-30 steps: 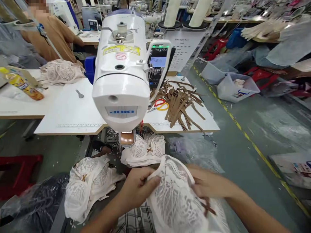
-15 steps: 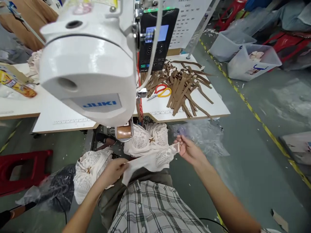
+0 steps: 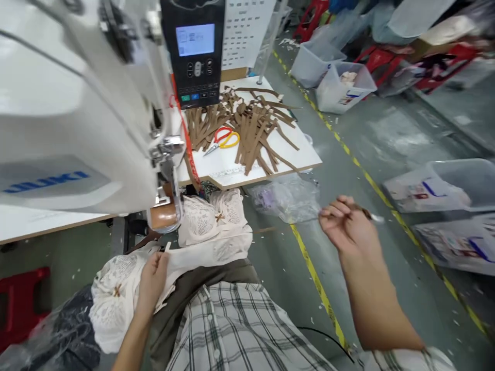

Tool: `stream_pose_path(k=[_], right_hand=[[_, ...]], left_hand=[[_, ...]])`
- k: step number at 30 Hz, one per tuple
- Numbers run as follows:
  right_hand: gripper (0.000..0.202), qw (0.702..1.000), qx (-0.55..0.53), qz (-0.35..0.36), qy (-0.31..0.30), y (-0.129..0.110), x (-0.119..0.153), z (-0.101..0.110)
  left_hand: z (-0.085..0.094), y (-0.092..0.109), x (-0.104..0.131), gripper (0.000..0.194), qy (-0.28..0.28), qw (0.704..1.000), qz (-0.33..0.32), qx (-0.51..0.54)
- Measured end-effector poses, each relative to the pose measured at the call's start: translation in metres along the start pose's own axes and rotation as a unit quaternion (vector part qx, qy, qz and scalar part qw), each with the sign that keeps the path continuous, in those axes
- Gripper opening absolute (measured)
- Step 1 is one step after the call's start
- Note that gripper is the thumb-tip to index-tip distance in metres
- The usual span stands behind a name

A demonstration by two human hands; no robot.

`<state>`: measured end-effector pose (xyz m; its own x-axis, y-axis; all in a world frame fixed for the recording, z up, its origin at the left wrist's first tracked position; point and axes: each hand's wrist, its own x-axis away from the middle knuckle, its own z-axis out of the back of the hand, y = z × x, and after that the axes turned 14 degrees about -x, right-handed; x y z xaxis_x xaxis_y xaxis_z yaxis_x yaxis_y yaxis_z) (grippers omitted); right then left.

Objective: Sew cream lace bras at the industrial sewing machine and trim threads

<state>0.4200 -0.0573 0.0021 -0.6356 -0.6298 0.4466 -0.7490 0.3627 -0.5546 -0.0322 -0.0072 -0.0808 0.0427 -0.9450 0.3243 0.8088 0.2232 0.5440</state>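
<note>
In my left hand, fingers pinched, is the end of a cream bra's band. That band stretches right across my lap, its lace part lying loose. Just behind it rests a cream lace bra with a small brown bow, under the sewing machine's arm. Another cream lace bra hangs to the left, near my left wrist. My right hand is raised over the floor at the right, fingers curled. Something small, brown and whitish, blurred, shows beyond its fingers.
A white JUKI sewing machine looms at left, with a control panel. Brown strips and red-and-yellow-handled scissors lie on the white table. Plastic bins stand on the floor, and a clear bag is below the table edge.
My right hand has let go of the band and swung out to the right. The band's right end now lies over my lap; my left hand still grips the other end. The view has turned right.
</note>
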Motion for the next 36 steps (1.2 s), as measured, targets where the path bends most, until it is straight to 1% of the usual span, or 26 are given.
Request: stream_pose_path(k=[2, 4, 7, 9, 10, 12, 13, 14, 15, 16, 17, 18, 19, 20, 21, 23, 26, 28, 30, 31, 32, 33, 34, 36], right_hand=[[0.027, 1.0, 0.018, 0.011, 0.011, -0.005, -0.028, -0.004], [0.033, 0.999, 0.037, 0.0, 0.012, -0.005, -0.053, -0.012], [0.041, 0.998, 0.063, 0.002, -0.003, 0.004, -0.074, -0.029], [0.041, 0.997, 0.075, 0.029, -0.02, 0.019, -0.074, -0.04], [0.039, 0.995, 0.079, 0.048, -0.031, 0.03, -0.069, -0.044], [0.031, 0.991, 0.092, 0.076, -0.06, 0.057, -0.048, -0.05], [0.027, 0.985, 0.122, 0.091, -0.086, 0.073, -0.033, -0.051], [0.025, 0.973, 0.166, 0.103, -0.121, 0.089, -0.016, -0.051], [0.023, 0.942, 0.254, 0.13, -0.176, 0.104, 0.002, -0.051], [0.021, 0.897, 0.338, 0.161, -0.235, 0.119, 0.02, -0.05], [0.021, 0.845, 0.403, 0.188, -0.297, 0.132, 0.038, -0.05], [0.022, 0.792, 0.449, 0.214, -0.354, 0.143, 0.053, -0.05], [0.025, 0.752, 0.467, 0.232, -0.403, 0.153, 0.066, -0.05], [0.027, 0.724, 0.471, 0.245, -0.44, 0.161, 0.076, -0.051], [0.029, 0.707, 0.469, 0.253, -0.466, 0.168, 0.083, -0.053], [0.031, 0.689, 0.47, 0.255, -0.49, 0.179, 0.09, -0.055], [0.033, 0.679, 0.49, 0.223, -0.499, 0.188, 0.09, -0.056], [0.027, 0.691, 0.492, 0.166, -0.502, 0.187, 0.087, -0.057], [0.019, 0.7, 0.493, 0.073, -0.512, 0.181, 0.084, -0.061], [0.017, 0.694, 0.496, 0.022, -0.521, 0.177, 0.083, -0.064], [0.015, 0.682, 0.502, -0.018, -0.531, 0.173, 0.082, -0.067], [0.012, 0.666, 0.51, -0.044, -0.543, 0.169, 0.081, -0.071], [0.008, 0.649, 0.519, -0.052, -0.554, 0.165, 0.08, -0.075], [0.005, 0.629, 0.531, -0.034, -0.567, 0.16, 0.08, -0.08]], left_hand=[[-0.002, -0.006, -0.008, 0.03, 0.009, 1.0, 0.006, -0.023], [-0.005, -0.009, -0.014, 0.029, 0.019, 0.999, 0.003, -0.048], [-0.007, -0.009, -0.016, 0.026, 0.044, 0.996, -0.007, -0.08], [-0.008, -0.006, -0.014, 0.023, 0.076, 0.992, -0.012, -0.095], [-0.009, -0.003, -0.013, 0.022, 0.094, 0.991, -0.017, -0.099], [-0.009, 0.009, -0.009, 0.023, 0.12, 0.987, -0.038, -0.095], [-0.008, 0.017, -0.007, 0.024, 0.123, 0.987, -0.057, -0.089], [-0.006, 0.028, -0.004, 0.025, 0.119, 0.986, -0.08, -0.082], [-0.002, 0.04, 0.0, 0.025, 0.108, 0.986, -0.105, -0.069], [0.002, 0.053, 0.005, 0.025, 0.091, 0.986, -0.13, -0.057], [0.008, 0.067, 0.009, 0.025, 0.077, 0.985, -0.153, -0.04], [0.014, 0.08, 0.014, 0.025, 0.048, 0.983, -0.178, 0.005], [0.02, 0.093, 0.018, 0.023, 0.018, 0.979, -0.199, 0.043], [0.026, 0.104, 0.022, 0.022, -0.02, 0.973, -0.22, 0.066], [0.03, 0.113, 0.025, 0.021, -0.049, 0.967, -0.237, 0.078], [0.036, 0.123, 0.027, 0.018, -0.07, 0.962, -0.251, 0.079], [0.038, 0.123, 0.024, 0.016, -0.047, 0.965, -0.247, 0.071], [0.037, 0.119, 0.022, 0.017, -0.038, 0.967, -0.245, 0.062], [0.037, 0.115, 0.021, 0.016, -0.024, 0.965, -0.257, 0.048], [0.036, 0.113, 0.021, 0.016, -0.013, 0.963, -0.267, 0.043], [0.036, 0.111, 0.021, 0.015, -0.001, 0.959, -0.281, 0.037], [0.035, 0.11, 0.021, 0.014, 0.01, 0.955, -0.295, 0.029], [0.035, 0.109, 0.021, 0.013, 0.019, 0.951, -0.308, 0.022], [0.033, 0.108, 0.022, 0.012, 0.036, 0.946, -0.323, 0.009]])
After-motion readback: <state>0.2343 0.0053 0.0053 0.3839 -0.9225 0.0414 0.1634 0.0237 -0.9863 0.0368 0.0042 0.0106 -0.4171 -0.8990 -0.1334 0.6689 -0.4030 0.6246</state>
